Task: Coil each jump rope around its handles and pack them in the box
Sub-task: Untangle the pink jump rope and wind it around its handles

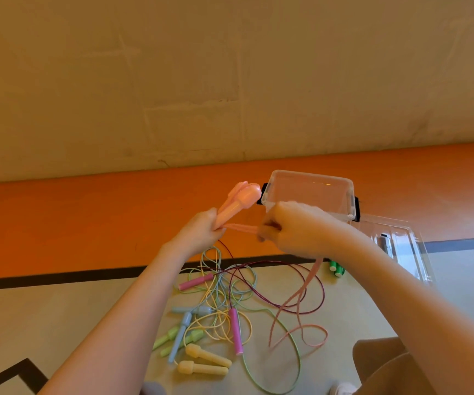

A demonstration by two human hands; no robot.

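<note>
Above the floor, in the middle of the view, both hands are raised and work on the pink rope. The left hand has its fingers curled round the lower ends of the two pink handles, which lie together and point up and to the right, toward the box. The right hand is just beside it, to the right, and pinches the pink rope close to the handles; a short stretch of rope runs between the two hands. From under the right hand the rest of the pink rope hangs down in loose loops and reaches the floor.

The box is clear plastic with black clips, open, and it stands on the orange strip just behind the right hand. Its clear lid lies beside it to the right. Two small green things lie near the lid; what they are I cannot tell.

Below the hands, on the floor, the other ropes lie in one tangle: two magenta handles, two blue handles, two green handles and two yellow handles. These are well apart from both hands and not coiled.
</note>
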